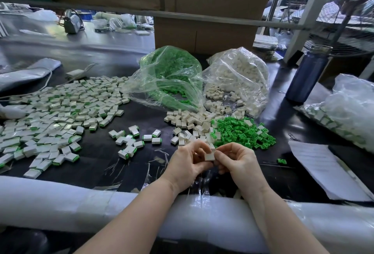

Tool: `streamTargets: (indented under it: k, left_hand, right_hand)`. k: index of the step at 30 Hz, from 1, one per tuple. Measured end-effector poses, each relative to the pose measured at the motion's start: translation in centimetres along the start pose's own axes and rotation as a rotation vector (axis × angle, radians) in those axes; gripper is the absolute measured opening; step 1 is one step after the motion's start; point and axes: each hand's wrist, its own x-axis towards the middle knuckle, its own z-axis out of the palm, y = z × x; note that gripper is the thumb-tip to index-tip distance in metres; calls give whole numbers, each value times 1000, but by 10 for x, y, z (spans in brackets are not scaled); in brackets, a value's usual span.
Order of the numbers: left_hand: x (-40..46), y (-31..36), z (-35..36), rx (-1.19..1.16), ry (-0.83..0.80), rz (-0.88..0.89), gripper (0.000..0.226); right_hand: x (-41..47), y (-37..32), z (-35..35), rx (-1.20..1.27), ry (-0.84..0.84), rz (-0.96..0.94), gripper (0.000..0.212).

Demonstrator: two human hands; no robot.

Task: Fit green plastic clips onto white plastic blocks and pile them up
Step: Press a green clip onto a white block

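Note:
My left hand and my right hand meet over the dark table, both pinching one white block between fingertips; any clip on it is hidden. Just beyond lie loose white blocks and a heap of green clips. A wide pile of finished blocks with green clips spreads across the left, with several more scattered in the middle. One stray green clip lies to the right of my right hand.
An open bag of green clips and a bag of white blocks stand behind the heaps. A blue bottle, a filled plastic bag and paper sheets sit right. White foam padding lines the near edge.

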Motion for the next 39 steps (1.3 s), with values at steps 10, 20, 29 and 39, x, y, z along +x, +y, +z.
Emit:
streamTargets:
  k: [10, 20, 29, 39]
  left_hand:
    - [1, 2, -2, -1, -12, -36, 9]
    - [0, 0, -3, 49, -58, -71, 10]
    - [-1, 1, -3, 162, -23, 1, 11]
    - [-2, 8, 0, -52, -18, -74, 9]
  right_hand:
    - [0, -1, 1, -9, -12, 35, 14]
    - [-5, -7, 3, -104, -74, 64, 18]
    - [-5, -7, 3, -129, -66, 33, 16]
    - [-3, -5, 2, 39, -40, -7, 15]
